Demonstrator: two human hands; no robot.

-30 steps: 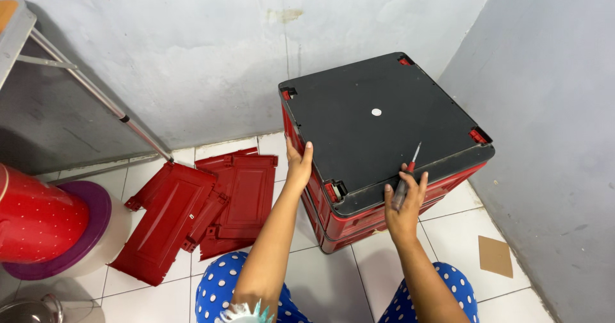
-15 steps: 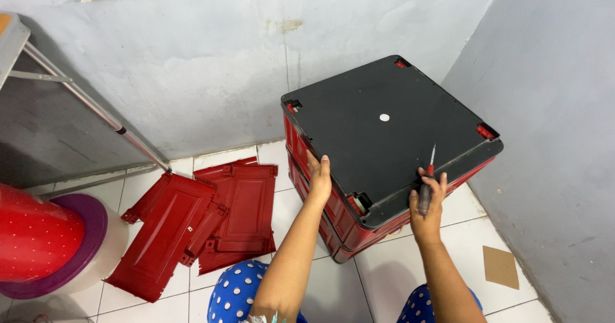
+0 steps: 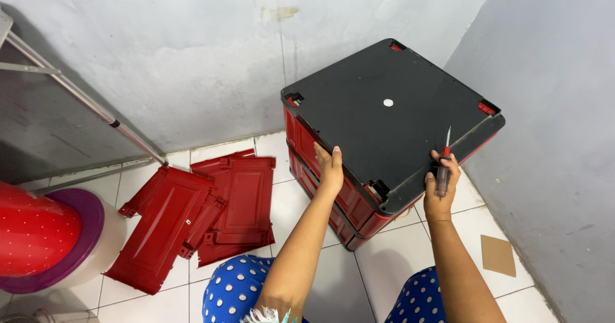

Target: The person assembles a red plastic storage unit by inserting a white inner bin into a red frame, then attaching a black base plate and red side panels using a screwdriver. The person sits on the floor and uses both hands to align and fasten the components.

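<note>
On the white tiled floor (image 3: 301,207), in the corner of two grey walls, stands a red plastic cabinet with a flat black panel (image 3: 391,115) facing up. Its near left edge is pressed by the left hand (image 3: 330,169), fingers flat and released. At the near right edge, the right hand (image 3: 439,188) has its grip clenched on a slim screwdriver (image 3: 444,163), tip up. Loose red plastic panels (image 3: 198,217) lie well apart to the left

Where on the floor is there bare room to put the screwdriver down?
Bare tile lies between the red panels and the red cabinet, and right of the cabinet around the cardboard scrap. The left is crowded: panels, the red tub.
</note>
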